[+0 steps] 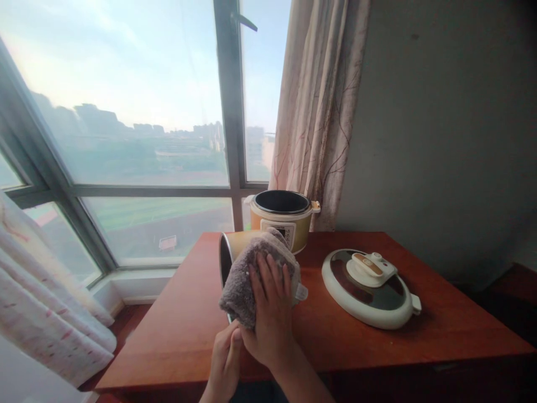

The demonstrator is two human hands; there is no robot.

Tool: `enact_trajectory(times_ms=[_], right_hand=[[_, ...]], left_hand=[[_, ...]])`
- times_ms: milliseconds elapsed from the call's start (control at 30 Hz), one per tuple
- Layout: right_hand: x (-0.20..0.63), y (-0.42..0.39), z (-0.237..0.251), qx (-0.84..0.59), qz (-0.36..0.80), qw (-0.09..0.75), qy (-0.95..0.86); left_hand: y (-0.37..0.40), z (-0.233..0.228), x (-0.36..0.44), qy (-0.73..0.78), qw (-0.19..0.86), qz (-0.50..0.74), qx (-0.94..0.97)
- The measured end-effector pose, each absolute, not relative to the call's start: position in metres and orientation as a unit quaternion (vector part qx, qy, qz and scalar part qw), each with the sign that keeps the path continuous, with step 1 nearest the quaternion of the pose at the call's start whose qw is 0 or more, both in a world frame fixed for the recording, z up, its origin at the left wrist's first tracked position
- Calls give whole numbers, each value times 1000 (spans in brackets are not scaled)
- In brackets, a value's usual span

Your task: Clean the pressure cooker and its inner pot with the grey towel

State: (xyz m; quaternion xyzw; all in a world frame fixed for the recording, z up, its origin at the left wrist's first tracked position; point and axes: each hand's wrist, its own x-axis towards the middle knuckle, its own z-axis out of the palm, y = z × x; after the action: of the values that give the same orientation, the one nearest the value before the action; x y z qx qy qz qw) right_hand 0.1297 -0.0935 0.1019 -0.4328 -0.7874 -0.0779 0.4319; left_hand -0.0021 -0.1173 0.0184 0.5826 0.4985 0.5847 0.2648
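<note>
A gold-sided pot (238, 240) with a dark inside lies tipped on its side, its mouth toward the left. Over its side is draped a fluffy grey cloth (240, 280). My right hand (271, 302) presses the cloth against the pot, its fingers laid along the fabric. Lower down, my left hand (224, 355) is closed at the pot's lower rim, with the fingertips partly hidden. The cloth and my right hand cover most of the pot. A small pale tab (301, 292) sticks out at its right; what it belongs to I cannot tell.
Behind the pot stands a gold and white electric cooker body (255, 217), uncovered. Its round white lid (335, 296) with a dark top rests at the right on the reddish wooden table (176, 330). A window (146, 112) and curtains (319, 112) border the far side.
</note>
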Motion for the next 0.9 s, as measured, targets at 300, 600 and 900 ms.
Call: enact_trajectory(times_ms=[300,600,900], right_hand=[[135,-122,21,-431,-114,425,-788],[133,-115,21,-422,-116,440,-784],[137,-82,127,-435,-70,421,-793]], left_hand=[[-105,24,-7,478,330,605,544],[-101,38,-6,500,390,614,470],[-113,86,5,524,344,614,480]])
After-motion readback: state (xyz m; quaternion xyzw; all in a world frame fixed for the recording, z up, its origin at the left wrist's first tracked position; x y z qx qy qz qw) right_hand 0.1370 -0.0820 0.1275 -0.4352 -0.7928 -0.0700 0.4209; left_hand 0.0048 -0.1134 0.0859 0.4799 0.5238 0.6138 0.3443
